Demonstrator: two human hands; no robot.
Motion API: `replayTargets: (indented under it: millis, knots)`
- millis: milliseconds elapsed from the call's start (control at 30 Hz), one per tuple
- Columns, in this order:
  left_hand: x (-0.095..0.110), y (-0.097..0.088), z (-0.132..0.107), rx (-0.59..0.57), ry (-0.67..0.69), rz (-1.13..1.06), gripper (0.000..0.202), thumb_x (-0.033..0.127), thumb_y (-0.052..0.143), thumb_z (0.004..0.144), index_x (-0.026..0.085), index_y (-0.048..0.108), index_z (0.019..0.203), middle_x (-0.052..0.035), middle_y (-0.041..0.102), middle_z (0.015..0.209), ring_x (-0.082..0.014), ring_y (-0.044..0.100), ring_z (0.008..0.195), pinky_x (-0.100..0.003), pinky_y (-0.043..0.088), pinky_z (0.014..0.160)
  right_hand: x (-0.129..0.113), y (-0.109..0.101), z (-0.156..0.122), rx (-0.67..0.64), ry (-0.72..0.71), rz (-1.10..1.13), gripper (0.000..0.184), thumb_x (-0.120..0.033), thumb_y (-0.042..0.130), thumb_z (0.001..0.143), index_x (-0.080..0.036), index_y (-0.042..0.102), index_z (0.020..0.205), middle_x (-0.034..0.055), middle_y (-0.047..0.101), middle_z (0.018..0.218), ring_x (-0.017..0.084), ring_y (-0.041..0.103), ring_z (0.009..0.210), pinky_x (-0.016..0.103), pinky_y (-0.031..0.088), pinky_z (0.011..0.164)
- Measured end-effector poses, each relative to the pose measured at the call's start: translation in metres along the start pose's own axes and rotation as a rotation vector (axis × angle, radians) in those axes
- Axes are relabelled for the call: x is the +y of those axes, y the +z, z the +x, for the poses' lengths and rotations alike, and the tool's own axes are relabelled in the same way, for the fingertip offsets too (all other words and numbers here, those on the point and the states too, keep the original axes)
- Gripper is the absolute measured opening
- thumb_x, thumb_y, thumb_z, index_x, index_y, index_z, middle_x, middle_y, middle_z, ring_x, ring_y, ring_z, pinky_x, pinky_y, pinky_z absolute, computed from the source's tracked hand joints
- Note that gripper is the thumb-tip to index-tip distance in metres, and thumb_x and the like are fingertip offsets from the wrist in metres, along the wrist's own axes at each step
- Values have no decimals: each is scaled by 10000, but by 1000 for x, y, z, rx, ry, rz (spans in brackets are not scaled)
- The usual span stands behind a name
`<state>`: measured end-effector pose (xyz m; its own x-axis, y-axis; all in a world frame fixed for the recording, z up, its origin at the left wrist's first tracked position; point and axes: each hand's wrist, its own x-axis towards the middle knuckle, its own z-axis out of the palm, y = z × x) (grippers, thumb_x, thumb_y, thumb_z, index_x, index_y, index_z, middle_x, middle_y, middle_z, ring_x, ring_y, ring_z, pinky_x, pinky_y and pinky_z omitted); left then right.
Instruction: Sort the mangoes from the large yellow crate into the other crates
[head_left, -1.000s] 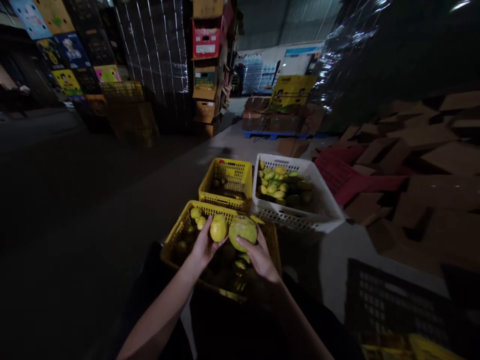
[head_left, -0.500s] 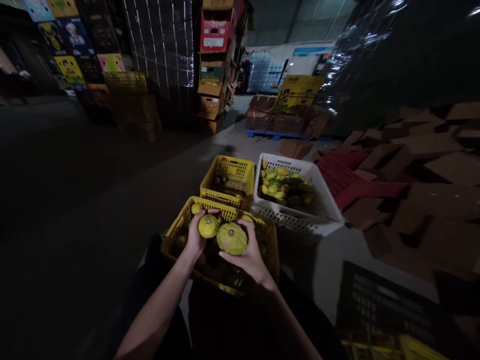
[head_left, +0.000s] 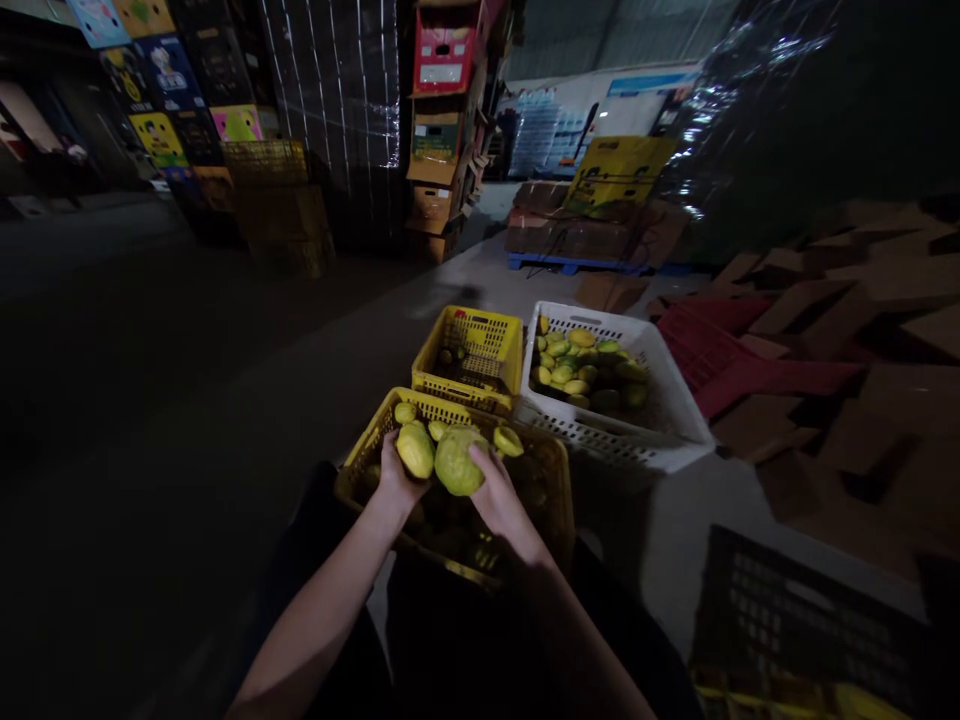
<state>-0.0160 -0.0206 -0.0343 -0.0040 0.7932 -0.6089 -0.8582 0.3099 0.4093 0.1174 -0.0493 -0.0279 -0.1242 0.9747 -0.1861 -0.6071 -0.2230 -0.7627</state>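
In my left hand point(head_left: 396, 478) is a smooth yellow papaya point(head_left: 415, 451), with the fingers curled round its outer side. My right hand point(head_left: 501, 500) grips a larger, lumpy green papaya point(head_left: 457, 462), its thumb lying over the near side. The two fruits are side by side, seemingly touching, above a yellow crate point(head_left: 566, 490). More fruit lies inside this crate, including a yellow one point(head_left: 406, 412) at the far left corner and another point(head_left: 508, 440) just beyond my right hand. Deep shadow hides much of the crate's contents.
Behind stands a second yellow crate point(head_left: 495, 333) with a few dark fruits. Right of it, a white crate point(head_left: 675, 410) holds several yellow-green fruits. A red crate point(head_left: 712, 350) and flattened cardboard point(head_left: 885, 440) lie at right. Stacked cartons point(head_left: 442, 60) and a blue pallet point(head_left: 570, 266) are farther back.
Both papayas have been turned in my hands, so their round stem ends no longer face me. The crates have shifted slightly right in view as my head moved.
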Motion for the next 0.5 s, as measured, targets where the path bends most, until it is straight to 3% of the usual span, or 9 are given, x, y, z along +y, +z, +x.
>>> replayTargets:
  millis: [100,233,367,500]
  knots:
    - [0,4,2,12,-23,28,288,450,472,923,225,650,949,-37,725,838,-224,712,850,-340,577,765,-3,3,7,21,100,111,353,-456,842,663,-255,701,917,52,786,975,306,709,1084,442,607,892]
    - [3,9,-2,4,-44,2,301,387,410,996,199,645,999,-35,713,828,-170,689,698,-292,579,684,-13,-1,10,37,133,194,334,-426,843,653,-255,709,907,42,800,937,310,739,1010,459,626,833]
    - [8,10,-16,-63,-38,7,301,412,489,980,166,649,1051,-48,716,822,-177,695,665,-298,596,628,-18,-7,10,78,201,209,255,-444,747,773,-232,712,909,42,795,815,293,762,908,457,629,794]
    - [11,12,-25,-108,-17,46,229,300,573,953,133,638,1096,-52,740,826,-168,719,677,-272,624,636,-20,-6,8,94,218,282,212,-410,634,893,-222,717,943,39,795,816,235,756,758,392,637,741]
